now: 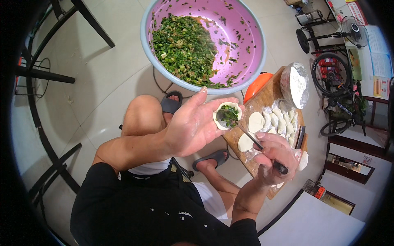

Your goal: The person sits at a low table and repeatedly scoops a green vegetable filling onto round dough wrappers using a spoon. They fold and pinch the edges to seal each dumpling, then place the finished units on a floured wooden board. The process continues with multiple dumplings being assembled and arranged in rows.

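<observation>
My left hand point(186, 125) lies palm up with its fingers stretched beneath a round dumpling wrapper point(219, 125), holding it from below. Chopped green filling point(232, 116) sits in the middle of the wrapper. In my right hand point(274, 158), a metal spoon point(250, 137) with a dark handle end is gripped, its bowl touching the filling. Beyond my left hand stands a pink basin with a pale blue rim point(146, 49), partly filled with chopped green filling point(184, 49). Loose wrappers point(256, 122) and several folded dumplings point(280, 122) lie by my right hand.
A floured wooden board point(269, 87) carries the wrappers and dumplings. A clear bowl of flour point(296, 84) stands at its far end, beside an orange object point(256, 87). Black metal legs point(51, 76) are at left. A bicycle point(332, 76) and fan point(355, 30) stand far right.
</observation>
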{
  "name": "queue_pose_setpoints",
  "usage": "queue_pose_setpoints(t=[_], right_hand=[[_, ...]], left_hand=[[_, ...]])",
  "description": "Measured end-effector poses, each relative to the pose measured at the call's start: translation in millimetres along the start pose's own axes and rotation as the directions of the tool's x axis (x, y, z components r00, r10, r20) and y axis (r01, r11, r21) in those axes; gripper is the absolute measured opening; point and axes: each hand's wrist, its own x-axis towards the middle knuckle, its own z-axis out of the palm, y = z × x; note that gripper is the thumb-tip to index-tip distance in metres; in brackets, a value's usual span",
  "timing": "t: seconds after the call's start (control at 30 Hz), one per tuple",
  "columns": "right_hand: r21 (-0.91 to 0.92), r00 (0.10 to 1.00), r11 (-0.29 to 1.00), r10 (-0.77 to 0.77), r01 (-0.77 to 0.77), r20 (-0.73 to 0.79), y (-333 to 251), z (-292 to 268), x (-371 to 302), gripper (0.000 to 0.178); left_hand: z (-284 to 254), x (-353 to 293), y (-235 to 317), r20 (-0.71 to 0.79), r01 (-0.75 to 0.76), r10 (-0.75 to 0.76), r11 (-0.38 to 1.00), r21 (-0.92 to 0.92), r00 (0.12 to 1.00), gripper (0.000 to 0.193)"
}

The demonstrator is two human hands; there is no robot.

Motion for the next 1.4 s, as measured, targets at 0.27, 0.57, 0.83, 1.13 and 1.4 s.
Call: queue_pose_setpoints(t=[0.27,0.57,0.83,1.13,1.4], right_hand=[[0.178,0.954,0.952,0.272,-0.249,-0.122,0,0,0,0.035],[0.082,0.981,0.985,0.158,-0.150,-0.108,65,22,53,0.016],[-0.162,0.928,0.977,-0.073,0.141,0.365,80,49,77,0.028],[-0.289,0.971,0.930,-0.240,0.228,-0.004,34,2,13,0.035],[-0.648,0.954,0.712,-0.286,0.272,0.087,-24,-31,-72,0.026]], left_hand=[[-3,-2,1,0.031,-0.006,0.007,1.000,-0.023,1.000,0.084],[9,-14,9,-0.032,0.017,-0.016,0.999,0.045,0.999,0.077],[42,-42,19,-0.089,-0.015,0.034,0.978,0.207,0.995,0.071],[57,-38,-9,-0.052,0.001,0.002,0.998,0.063,0.999,0.065],[70,-17,-69,0.001,0.013,-0.014,0.991,0.130,1.000,0.056]])
